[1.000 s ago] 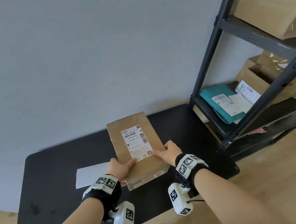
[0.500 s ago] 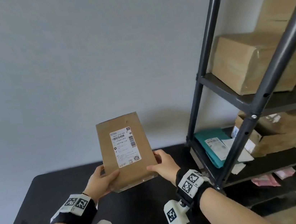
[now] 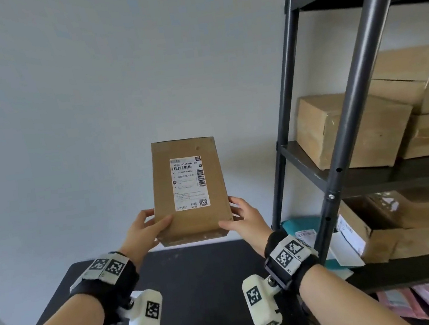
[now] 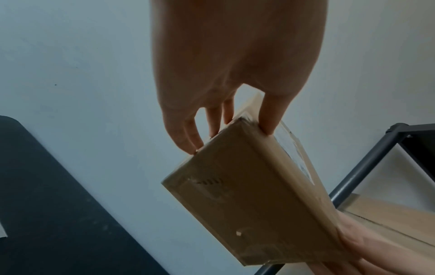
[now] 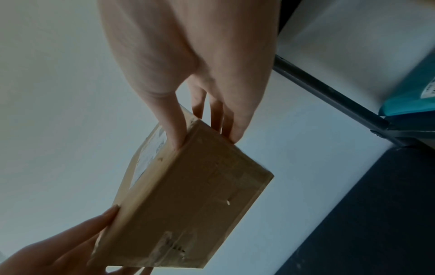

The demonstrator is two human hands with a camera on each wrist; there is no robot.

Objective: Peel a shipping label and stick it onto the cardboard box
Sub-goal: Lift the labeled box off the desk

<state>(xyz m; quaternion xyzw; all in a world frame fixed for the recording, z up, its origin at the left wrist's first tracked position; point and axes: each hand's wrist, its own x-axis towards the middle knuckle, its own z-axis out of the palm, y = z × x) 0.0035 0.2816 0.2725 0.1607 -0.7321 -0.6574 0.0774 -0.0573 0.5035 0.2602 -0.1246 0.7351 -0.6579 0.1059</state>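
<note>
A brown cardboard box hangs in the air above the black table, tilted up toward me. A white shipping label with barcodes is stuck flat on its top face. My left hand grips the box's lower left corner, thumb on top and fingers underneath. My right hand grips the lower right corner the same way. In the left wrist view the box is pinched between thumb and fingers. The right wrist view shows the box from below, with the label edge-on.
The black table lies below the box. A dark metal shelf rack stands to the right, loaded with cardboard boxes, a teal parcel and pink packets. A grey wall is behind.
Both hands have lifted the labelled box off the table and raised it higher, swinging it slightly right toward the shelf rack. My view has tilted upward.
</note>
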